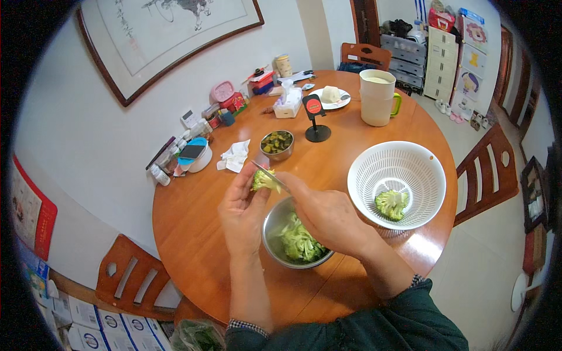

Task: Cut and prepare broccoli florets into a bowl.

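In the head view my left hand (240, 215) holds a small broccoli floret (263, 180) up between fingers and thumb. My right hand (329, 215) grips a knife (271, 175), its blade lying against the floret; the handle is hidden in the fist. Below both hands stands a stainless steel bowl (273, 252) with cut broccoli pieces (300, 241) in it, partly covered by my right hand. A white plastic colander basket (364, 175) to the right holds a larger broccoli piece (391, 204).
Behind my hands are a metal bowl of dark green and yellow food (276, 144), a crumpled tissue (234, 155), a black phone stand (318, 133), a tissue box (287, 107), a plate (344, 102) and a large pitcher (375, 103). Jars line the wall. Wooden chairs (487, 175) flank the round table (193, 228).
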`<move>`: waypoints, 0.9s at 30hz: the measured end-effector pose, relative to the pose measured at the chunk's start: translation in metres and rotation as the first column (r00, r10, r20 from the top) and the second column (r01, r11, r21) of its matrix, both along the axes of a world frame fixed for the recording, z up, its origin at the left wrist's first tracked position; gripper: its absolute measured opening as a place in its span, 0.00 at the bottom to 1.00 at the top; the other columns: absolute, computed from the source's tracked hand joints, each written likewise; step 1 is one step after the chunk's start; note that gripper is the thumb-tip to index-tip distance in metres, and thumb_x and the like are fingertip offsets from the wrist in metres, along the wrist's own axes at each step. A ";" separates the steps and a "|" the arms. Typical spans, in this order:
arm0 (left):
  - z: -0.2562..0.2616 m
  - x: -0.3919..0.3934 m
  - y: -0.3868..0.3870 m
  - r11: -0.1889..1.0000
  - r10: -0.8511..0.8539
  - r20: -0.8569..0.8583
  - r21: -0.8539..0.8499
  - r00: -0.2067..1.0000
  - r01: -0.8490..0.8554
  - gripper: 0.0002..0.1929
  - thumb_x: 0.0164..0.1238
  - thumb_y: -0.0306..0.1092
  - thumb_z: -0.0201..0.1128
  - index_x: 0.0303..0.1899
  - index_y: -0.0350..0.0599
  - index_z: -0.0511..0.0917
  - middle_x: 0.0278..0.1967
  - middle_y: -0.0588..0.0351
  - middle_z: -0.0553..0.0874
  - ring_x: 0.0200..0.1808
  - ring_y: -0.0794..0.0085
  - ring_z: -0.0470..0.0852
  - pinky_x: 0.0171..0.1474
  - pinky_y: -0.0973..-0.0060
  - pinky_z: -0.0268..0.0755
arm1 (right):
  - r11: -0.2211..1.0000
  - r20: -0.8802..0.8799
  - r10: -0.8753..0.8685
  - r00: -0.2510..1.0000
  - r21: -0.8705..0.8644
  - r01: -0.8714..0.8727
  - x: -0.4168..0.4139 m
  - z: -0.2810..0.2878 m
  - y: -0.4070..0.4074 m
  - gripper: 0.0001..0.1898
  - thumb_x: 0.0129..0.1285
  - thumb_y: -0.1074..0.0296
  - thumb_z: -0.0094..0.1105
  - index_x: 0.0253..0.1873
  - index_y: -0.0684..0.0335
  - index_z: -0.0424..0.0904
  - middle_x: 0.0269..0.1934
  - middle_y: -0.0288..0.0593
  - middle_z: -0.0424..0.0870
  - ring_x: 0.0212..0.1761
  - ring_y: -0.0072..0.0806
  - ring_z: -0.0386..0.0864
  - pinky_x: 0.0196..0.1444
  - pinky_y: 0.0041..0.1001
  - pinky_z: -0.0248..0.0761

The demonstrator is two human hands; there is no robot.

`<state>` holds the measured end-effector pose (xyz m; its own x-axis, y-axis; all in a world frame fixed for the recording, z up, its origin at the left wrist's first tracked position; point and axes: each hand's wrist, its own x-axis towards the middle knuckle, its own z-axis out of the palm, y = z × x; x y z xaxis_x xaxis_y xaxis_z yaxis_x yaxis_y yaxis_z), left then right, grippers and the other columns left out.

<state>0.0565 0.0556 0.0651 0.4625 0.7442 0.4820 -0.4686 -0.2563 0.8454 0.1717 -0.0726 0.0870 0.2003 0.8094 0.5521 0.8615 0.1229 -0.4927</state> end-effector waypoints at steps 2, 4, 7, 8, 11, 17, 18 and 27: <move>-0.002 0.001 0.002 1.000 -0.001 0.004 0.012 1.000 0.001 0.23 0.65 0.17 0.62 0.62 0.31 0.72 0.57 0.46 0.81 0.58 0.69 0.80 0.61 0.74 0.73 | 1.000 0.023 -0.022 0.999 -0.006 0.022 -0.001 -0.003 0.003 0.26 0.67 0.71 0.52 0.70 0.56 0.61 0.23 0.54 0.81 0.25 0.53 0.81 0.27 0.48 0.71; -0.002 0.001 0.002 1.000 -0.001 0.007 0.022 1.000 0.001 0.23 0.64 0.17 0.64 0.61 0.32 0.74 0.55 0.46 0.82 0.57 0.68 0.81 0.60 0.74 0.74 | 0.999 0.045 -0.043 0.998 -0.014 0.043 -0.001 -0.004 0.005 0.27 0.67 0.71 0.52 0.70 0.56 0.60 0.23 0.54 0.81 0.25 0.53 0.81 0.27 0.48 0.71; -0.002 -0.001 0.001 1.000 -0.025 0.002 0.016 1.000 0.025 0.21 0.63 0.17 0.64 0.59 0.32 0.76 0.55 0.47 0.83 0.54 0.69 0.82 0.59 0.74 0.76 | 0.998 0.043 -0.035 0.998 -0.051 0.037 0.000 -0.003 0.008 0.30 0.65 0.72 0.52 0.71 0.56 0.57 0.24 0.54 0.81 0.25 0.53 0.81 0.27 0.48 0.71; -0.003 -0.001 0.000 0.999 -0.043 0.005 -0.004 0.999 0.043 0.21 0.63 0.17 0.64 0.58 0.32 0.76 0.55 0.47 0.83 0.53 0.69 0.83 0.58 0.74 0.76 | 0.992 0.043 -0.049 0.998 -0.114 0.053 0.000 -0.003 0.010 0.31 0.64 0.73 0.52 0.72 0.56 0.56 0.24 0.54 0.81 0.26 0.53 0.81 0.27 0.48 0.71; -0.002 -0.003 -0.002 0.996 -0.073 0.020 -0.053 0.997 0.074 0.20 0.64 0.17 0.63 0.58 0.30 0.76 0.52 0.48 0.84 0.50 0.72 0.83 0.55 0.75 0.77 | 0.988 0.050 -0.050 0.998 -0.142 0.056 -0.001 -0.006 0.013 0.33 0.63 0.73 0.52 0.73 0.57 0.53 0.25 0.53 0.83 0.26 0.51 0.83 0.26 0.48 0.72; -0.002 0.002 -0.007 0.991 -0.098 -0.009 -0.095 0.995 0.097 0.19 0.65 0.17 0.62 0.58 0.27 0.75 0.49 0.49 0.85 0.46 0.73 0.84 0.52 0.75 0.78 | 0.996 0.100 -0.079 0.992 -0.027 0.082 0.003 -0.023 0.021 0.35 0.61 0.73 0.52 0.74 0.58 0.54 0.28 0.51 0.85 0.27 0.49 0.84 0.26 0.48 0.72; -0.003 0.002 -0.007 0.992 -0.085 -0.049 -0.095 0.995 0.080 0.19 0.65 0.17 0.62 0.58 0.27 0.75 0.48 0.49 0.85 0.46 0.73 0.85 0.52 0.75 0.78 | 0.995 0.119 -0.101 0.988 0.010 0.101 0.003 -0.025 0.022 0.34 0.61 0.74 0.53 0.73 0.59 0.55 0.30 0.51 0.85 0.27 0.49 0.84 0.26 0.49 0.72; -0.007 0.000 0.000 0.946 -0.227 -0.012 -0.239 0.974 0.218 0.18 0.66 0.19 0.62 0.58 0.32 0.77 0.48 0.51 0.86 0.45 0.75 0.85 0.50 0.78 0.78 | 0.989 -0.313 0.149 0.938 0.069 -0.134 0.018 -0.020 0.019 0.16 0.71 0.70 0.48 0.62 0.54 0.65 0.34 0.60 0.80 0.35 0.54 0.82 0.32 0.47 0.71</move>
<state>0.0568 0.0558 0.0581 0.6442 0.7101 0.2840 -0.4561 0.0586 0.8880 0.1900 -0.0538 0.0674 0.2556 0.8174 0.5162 0.6340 0.2614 -0.7278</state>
